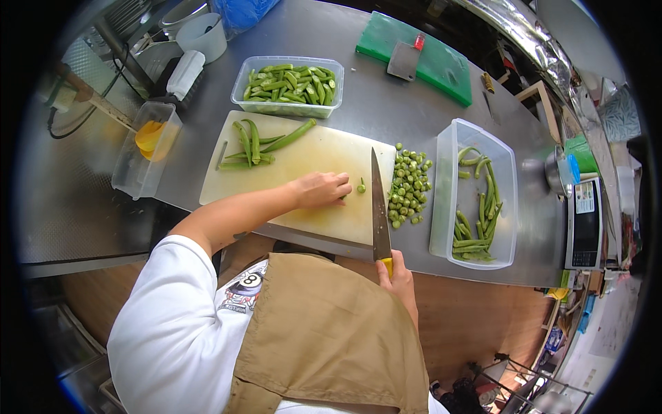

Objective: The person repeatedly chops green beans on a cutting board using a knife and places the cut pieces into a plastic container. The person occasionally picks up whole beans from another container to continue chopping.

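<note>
Left fingers [339,181] curl over the smooth board [317,155], their hold unclear, right fingers [383,274] grip a steel knife [380,214], and the translucent tub [283,108] beyond the board holds okra [289,84].

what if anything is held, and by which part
The right hand holds the knife by its yellow handle; whether the left hand holds anything cannot be told.

At mid-frame, the board [303,157] is bare between the okra [255,141] and the left hand [321,190]; right of centre, the knife [380,214], the heap of tops [408,190] and the tub [443,186] block a sideways pass; upper centre, open steel [386,103] runs toward the green board [441,76]
</note>
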`<control>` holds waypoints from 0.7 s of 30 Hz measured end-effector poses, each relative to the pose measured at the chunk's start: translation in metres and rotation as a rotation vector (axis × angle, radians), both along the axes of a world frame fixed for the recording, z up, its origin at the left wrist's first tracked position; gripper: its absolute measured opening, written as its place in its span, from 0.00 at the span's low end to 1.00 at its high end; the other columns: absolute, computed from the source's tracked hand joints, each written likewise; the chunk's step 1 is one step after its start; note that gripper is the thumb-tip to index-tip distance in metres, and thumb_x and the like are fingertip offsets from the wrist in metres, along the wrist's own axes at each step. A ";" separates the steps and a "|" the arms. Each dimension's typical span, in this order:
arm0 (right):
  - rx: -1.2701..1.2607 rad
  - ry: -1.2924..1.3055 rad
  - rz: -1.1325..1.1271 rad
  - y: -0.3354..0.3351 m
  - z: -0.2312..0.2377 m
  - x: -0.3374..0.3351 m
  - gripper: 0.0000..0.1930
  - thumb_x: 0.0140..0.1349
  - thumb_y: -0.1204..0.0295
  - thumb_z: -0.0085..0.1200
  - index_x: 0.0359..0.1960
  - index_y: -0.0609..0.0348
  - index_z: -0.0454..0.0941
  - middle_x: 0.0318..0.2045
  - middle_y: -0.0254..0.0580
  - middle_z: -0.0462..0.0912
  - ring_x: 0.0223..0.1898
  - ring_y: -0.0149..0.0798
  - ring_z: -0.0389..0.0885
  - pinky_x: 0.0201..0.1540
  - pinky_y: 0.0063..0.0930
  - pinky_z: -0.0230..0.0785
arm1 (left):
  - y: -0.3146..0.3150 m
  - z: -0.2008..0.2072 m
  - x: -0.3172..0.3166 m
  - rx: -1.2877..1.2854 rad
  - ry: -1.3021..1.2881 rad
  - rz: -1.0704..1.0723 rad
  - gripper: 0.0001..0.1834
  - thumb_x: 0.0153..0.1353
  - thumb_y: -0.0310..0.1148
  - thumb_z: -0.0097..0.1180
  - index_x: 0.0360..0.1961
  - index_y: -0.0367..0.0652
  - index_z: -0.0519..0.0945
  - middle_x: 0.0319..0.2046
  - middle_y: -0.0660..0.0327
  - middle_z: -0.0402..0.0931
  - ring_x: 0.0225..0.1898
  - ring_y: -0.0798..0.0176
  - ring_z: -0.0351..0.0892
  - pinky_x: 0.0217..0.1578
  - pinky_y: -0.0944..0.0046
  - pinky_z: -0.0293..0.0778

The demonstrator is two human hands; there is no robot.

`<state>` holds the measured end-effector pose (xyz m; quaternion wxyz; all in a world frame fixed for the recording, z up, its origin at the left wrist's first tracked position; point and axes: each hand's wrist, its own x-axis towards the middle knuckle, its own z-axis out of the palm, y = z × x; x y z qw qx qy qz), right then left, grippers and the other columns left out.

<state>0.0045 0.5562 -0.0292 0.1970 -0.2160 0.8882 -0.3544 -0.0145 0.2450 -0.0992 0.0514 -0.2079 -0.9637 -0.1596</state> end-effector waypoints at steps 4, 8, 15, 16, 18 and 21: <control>0.021 -0.006 0.000 -0.001 -0.002 -0.004 0.14 0.67 0.65 0.54 0.49 0.55 0.68 0.28 0.55 0.83 0.30 0.62 0.81 0.30 0.48 0.71 | -0.022 0.013 0.000 0.377 0.054 0.184 0.15 0.60 0.39 0.62 0.38 0.39 0.75 0.36 0.52 0.74 0.36 0.51 0.78 0.36 0.55 0.76; -0.029 -0.045 0.017 -0.004 -0.002 -0.007 0.15 0.67 0.65 0.54 0.50 0.55 0.68 0.29 0.56 0.83 0.31 0.63 0.81 0.31 0.49 0.72 | -0.082 0.064 -0.040 0.453 0.360 0.308 0.13 0.57 0.34 0.65 0.38 0.38 0.77 0.35 0.52 0.76 0.35 0.52 0.77 0.38 0.57 0.74; 0.149 -0.031 0.189 -0.023 -0.016 -0.006 0.16 0.67 0.62 0.53 0.50 0.55 0.68 0.29 0.57 0.83 0.33 0.65 0.81 0.34 0.53 0.71 | -0.128 0.115 -0.063 0.116 0.500 0.499 0.10 0.56 0.32 0.64 0.37 0.42 0.78 0.37 0.52 0.78 0.36 0.49 0.79 0.37 0.54 0.75; 0.143 -0.037 0.185 -0.023 -0.018 -0.007 0.16 0.67 0.62 0.53 0.50 0.55 0.68 0.29 0.58 0.83 0.33 0.65 0.81 0.34 0.53 0.71 | -0.121 0.103 -0.053 0.124 0.403 0.517 0.09 0.56 0.31 0.63 0.38 0.42 0.79 0.37 0.53 0.78 0.38 0.48 0.79 0.38 0.53 0.75; 0.127 -0.033 0.180 -0.024 -0.022 -0.010 0.16 0.67 0.62 0.53 0.50 0.55 0.68 0.29 0.59 0.83 0.33 0.65 0.80 0.34 0.54 0.71 | -0.099 0.068 -0.029 0.035 0.014 0.647 0.10 0.56 0.30 0.62 0.40 0.44 0.79 0.41 0.52 0.78 0.42 0.48 0.79 0.41 0.52 0.76; 0.093 -0.075 0.137 -0.016 -0.023 -0.018 0.16 0.67 0.62 0.52 0.50 0.55 0.67 0.29 0.60 0.82 0.34 0.66 0.80 0.35 0.54 0.71 | -0.080 0.030 -0.009 -0.036 0.101 0.684 0.12 0.56 0.28 0.60 0.43 0.45 0.78 0.42 0.53 0.77 0.45 0.47 0.78 0.43 0.51 0.76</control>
